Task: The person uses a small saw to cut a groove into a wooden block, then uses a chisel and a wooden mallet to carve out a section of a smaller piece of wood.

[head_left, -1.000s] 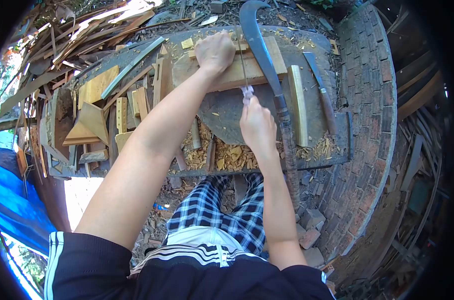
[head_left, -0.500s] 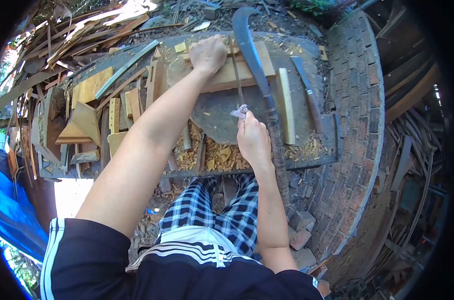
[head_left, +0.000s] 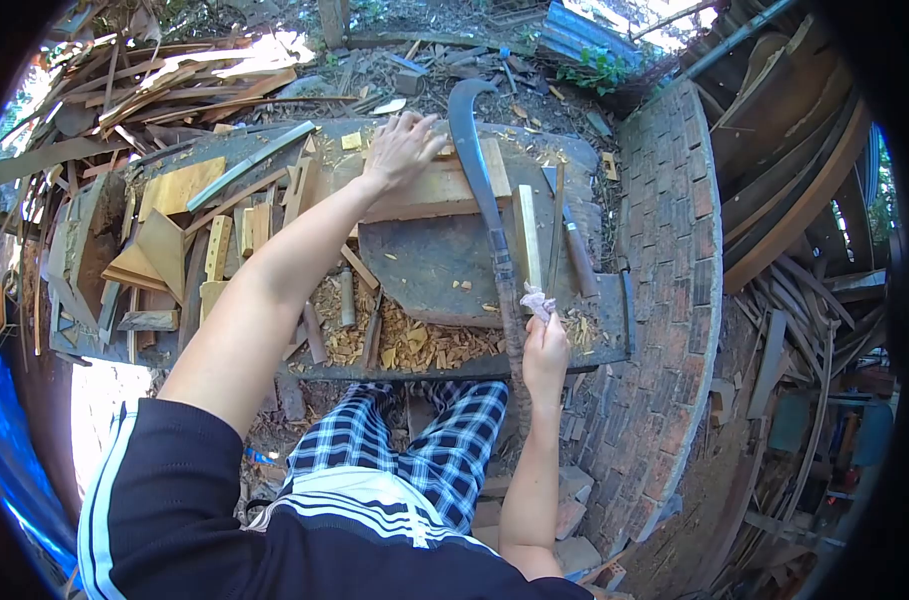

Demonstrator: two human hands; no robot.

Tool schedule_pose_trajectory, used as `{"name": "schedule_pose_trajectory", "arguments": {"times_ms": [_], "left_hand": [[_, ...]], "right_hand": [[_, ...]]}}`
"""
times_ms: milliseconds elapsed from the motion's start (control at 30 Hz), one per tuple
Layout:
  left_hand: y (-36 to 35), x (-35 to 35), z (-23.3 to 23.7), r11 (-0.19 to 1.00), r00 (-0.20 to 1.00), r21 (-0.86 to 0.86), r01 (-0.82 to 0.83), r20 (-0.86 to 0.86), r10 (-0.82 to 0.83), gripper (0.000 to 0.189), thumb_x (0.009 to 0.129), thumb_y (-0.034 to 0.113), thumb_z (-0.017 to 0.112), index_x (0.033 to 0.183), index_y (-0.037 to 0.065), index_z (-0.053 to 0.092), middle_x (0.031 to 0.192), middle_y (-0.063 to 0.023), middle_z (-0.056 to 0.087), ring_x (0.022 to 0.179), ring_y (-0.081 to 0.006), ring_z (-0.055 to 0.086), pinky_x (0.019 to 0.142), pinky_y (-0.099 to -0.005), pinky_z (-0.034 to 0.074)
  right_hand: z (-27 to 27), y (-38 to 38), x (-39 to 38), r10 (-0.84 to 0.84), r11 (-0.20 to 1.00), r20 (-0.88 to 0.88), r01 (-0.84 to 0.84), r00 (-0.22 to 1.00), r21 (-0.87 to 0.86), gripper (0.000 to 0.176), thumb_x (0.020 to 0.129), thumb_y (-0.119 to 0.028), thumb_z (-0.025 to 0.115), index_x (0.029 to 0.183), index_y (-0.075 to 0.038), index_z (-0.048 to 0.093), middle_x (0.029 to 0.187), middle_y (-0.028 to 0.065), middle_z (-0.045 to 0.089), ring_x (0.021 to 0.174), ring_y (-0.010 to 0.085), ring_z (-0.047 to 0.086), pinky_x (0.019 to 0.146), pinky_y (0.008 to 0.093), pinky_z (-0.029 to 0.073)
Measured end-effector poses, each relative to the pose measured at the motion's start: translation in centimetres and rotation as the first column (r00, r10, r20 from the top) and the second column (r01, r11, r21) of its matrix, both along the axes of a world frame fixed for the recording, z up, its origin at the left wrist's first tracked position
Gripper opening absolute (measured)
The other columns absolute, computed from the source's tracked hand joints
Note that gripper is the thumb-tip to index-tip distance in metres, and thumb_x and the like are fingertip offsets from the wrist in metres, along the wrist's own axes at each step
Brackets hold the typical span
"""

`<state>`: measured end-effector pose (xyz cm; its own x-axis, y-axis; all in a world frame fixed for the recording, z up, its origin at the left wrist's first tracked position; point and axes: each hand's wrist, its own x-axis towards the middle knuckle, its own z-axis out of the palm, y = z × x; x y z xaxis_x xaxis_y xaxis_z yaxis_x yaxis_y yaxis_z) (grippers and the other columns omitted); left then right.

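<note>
My right hand [head_left: 546, 360] is closed around the rag-wrapped end [head_left: 538, 301] of a long, thin metal blade [head_left: 557, 215], which points away from me over the right of the bench. Whether it is a saw or a file cannot be made out. My left hand [head_left: 402, 150] has its fingers spread over the far left part of a thick wood block [head_left: 434, 192]; its palm side is hidden. Between my hands a long-handled billhook [head_left: 471, 150] with a hooked tip crosses the block. A pale wood strip [head_left: 527, 236] and a wooden-handled chisel [head_left: 578, 250] lie beside the thin blade.
Wood offcuts [head_left: 179, 185] and a drilled strip [head_left: 217, 247] crowd the bench's left side. Shavings [head_left: 424, 345] cover its near edge. A curved brick wall [head_left: 669, 250] borders the right, and scrap wood [head_left: 184, 85] is heaped at back left.
My right hand has drawn the thin blade off the block and over to the right. My left hand's fingers have opened from a closed grip. The camera view has shifted too.
</note>
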<state>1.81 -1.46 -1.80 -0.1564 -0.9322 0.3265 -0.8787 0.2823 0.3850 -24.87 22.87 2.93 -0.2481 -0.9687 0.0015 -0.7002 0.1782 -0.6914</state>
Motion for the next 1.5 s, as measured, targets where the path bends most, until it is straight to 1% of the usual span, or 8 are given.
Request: {"name": "schedule_pose_trajectory", "arguments": {"times_ms": [200, 367, 600, 833, 1000, 1133, 1267, 1500], "left_hand": [[3.6, 1.7, 0.6, 0.983, 0.992, -0.137, 0.123, 0.015, -0.122, 0.025, 0.09, 0.024, 0.061, 0.108, 0.008, 0.067, 0.104, -0.0064, 0.059, 0.103, -0.0256, 0.055, 0.09, -0.0393, 0.046], [5.8, 2.8, 1.4, 0.99, 0.99, -0.082, 0.112, 0.093, -0.105, 0.025, 0.088, 0.022, 0.062, 0.108, 0.008, 0.067, 0.101, -0.0066, 0.057, 0.1, -0.0253, 0.055, 0.088, -0.0393, 0.047], [8.1, 2.7, -0.2, 0.976, 0.995, -0.2, 0.08, 0.069, -0.068, 0.028, 0.088, 0.02, 0.062, 0.114, 0.01, 0.067, 0.1, -0.0046, 0.056, 0.096, -0.0241, 0.052, 0.086, -0.0379, 0.045], [9.3, 1.4, -0.4, 0.969, 0.998, -0.244, -0.038, 0.035, 0.048, 0.028, 0.088, 0.02, 0.059, 0.114, 0.011, 0.067, 0.101, -0.0036, 0.056, 0.098, -0.023, 0.051, 0.084, -0.0354, 0.042], [9.1, 1.4, -0.2, 0.975, 0.997, -0.212, -0.065, 0.036, 0.074, 0.029, 0.088, 0.018, 0.06, 0.116, 0.012, 0.068, 0.1, -0.0014, 0.056, 0.096, -0.0216, 0.051, 0.083, -0.0365, 0.043], [9.2, 1.3, -0.4, 0.973, 0.997, -0.223, -0.066, 0.034, 0.076, 0.029, 0.088, 0.018, 0.06, 0.116, 0.012, 0.068, 0.101, -0.0013, 0.056, 0.097, -0.0219, 0.052, 0.083, -0.0363, 0.043], [9.2, 1.4, -0.4, 0.964, 0.995, -0.258, -0.063, 0.057, 0.08, 0.03, 0.088, 0.017, 0.06, 0.116, 0.011, 0.066, 0.103, -0.0018, 0.057, 0.098, -0.0224, 0.052, 0.084, -0.0361, 0.043], [9.6, 1.1, 0.2, 0.978, 0.995, -0.189, -0.087, 0.034, 0.096, 0.035, 0.085, 0.013, 0.059, 0.119, 0.009, 0.064, 0.107, -0.0054, 0.055, 0.101, -0.0243, 0.051, 0.087, -0.037, 0.041]], "right_hand": [[-0.7, 1.1, 0.2, 0.003, 0.997, -0.015, -0.001, 1.0, 0.077, 0.02, 0.095, -0.016, 0.047, 0.094, 0.001, 0.058, 0.081, 0.0221, 0.064, 0.079, 0.0418, 0.063, 0.071, 0.0499, 0.046], [-1.6, 1.1, -0.2, 0.009, 0.994, -0.103, 0.002, 0.995, 0.107, 0.02, 0.094, -0.018, 0.049, 0.099, -0.001, 0.057, 0.085, 0.0259, 0.066, 0.082, 0.045, 0.064, 0.072, 0.0551, 0.047], [-1.9, -3.3, -4.8, 0.091, 0.966, -0.603, 0.078, 0.792, 0.248, 0.025, 0.097, -0.03, 0.047, 0.099, -0.006, 0.054, 0.083, 0.0231, 0.067, 0.079, 0.0436, 0.065, 0.068, 0.0559, 0.049], [-1.9, -4.8, -5.5, 0.207, 0.977, -0.603, -0.133, 0.77, 0.166, 0.033, 0.096, -0.033, 0.052, 0.117, -0.009, 0.055, 0.108, 0.0169, 0.056, 0.101, 0.0371, 0.058, 0.083, 0.0496, 0.048], [-1.1, -5.5, -5.7, 0.133, 0.99, -0.54, -0.082, 0.831, 0.117, 0.043, 0.079, -0.006, 0.06, 0.122, -0.013, 0.056, 0.12, 0.0115, 0.047, 0.115, 0.033, 0.048, 0.095, 0.0501, 0.04], [-2.9, -6.5, -7.9, -0.147, 0.989, -0.505, 0.121, 0.85, -0.085, 0.039, 0.086, -0.013, 0.058, 0.125, -0.014, 0.056, 0.121, 0.0126, 0.048, 0.116, 0.0329, 0.048, 0.097, 0.0486, 0.039], [-5.2, -7.3, -10.5, -0.118, 0.991, -0.23, 0.13, 0.966, 0.037, 0.039, 0.096, -0.028, 0.053, 0.131, -0.011, 0.05, 0.123, 0.02, 0.051, 0.113, 0.0393, 0.051, 0.098, 0.0452, 0.041], [-7.0, -8.5, -10.9, 0.003, 0.999, -0.32, 0.011, 0.947, 0.042, 0.043, 0.093, -0.028, 0.059, 0.128, -0.005, 0.051, 0.113, 0.0246, 0.057, 0.108, 0.0412, 0.055, 0.092, 0.0468, 0.043]]}}
